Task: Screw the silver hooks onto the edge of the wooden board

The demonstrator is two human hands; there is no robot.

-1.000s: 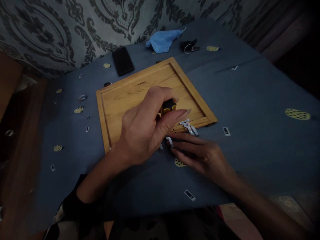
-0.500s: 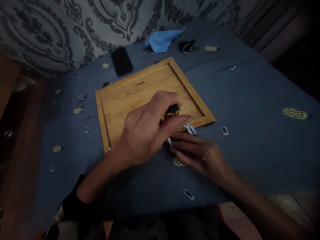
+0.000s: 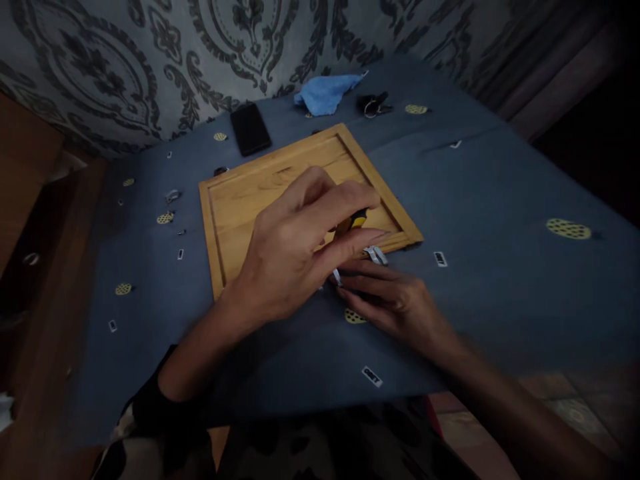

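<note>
A wooden cabinet door [image 3: 240,223] with a raised frame lies flat on the table. My left hand [image 3: 287,250] is closed round a screwdriver [image 3: 358,220] with a black and yellow handle, above the door's near edge. Its tip is hidden behind my fingers. Just below, my right hand [image 3: 395,300] has its fingers together at that edge, against a metal hinge [image 3: 375,255]. A shiny metal part [image 3: 337,277] shows by its fingertips; my hands cover the rest of the hinge.
A black phone [image 3: 251,130], a blue cloth [image 3: 327,95] and a bunch of keys [image 3: 374,105] lie behind the door. Another small metal piece [image 3: 171,196] is on the left of the blue tablecloth [image 3: 490,280]. A patterned wall [image 3: 170,60] stands behind the table.
My left hand has turned round the screwdriver handle, its fingers now reaching further over it. My right hand stays at the hinge. The whole view has shifted slightly.
</note>
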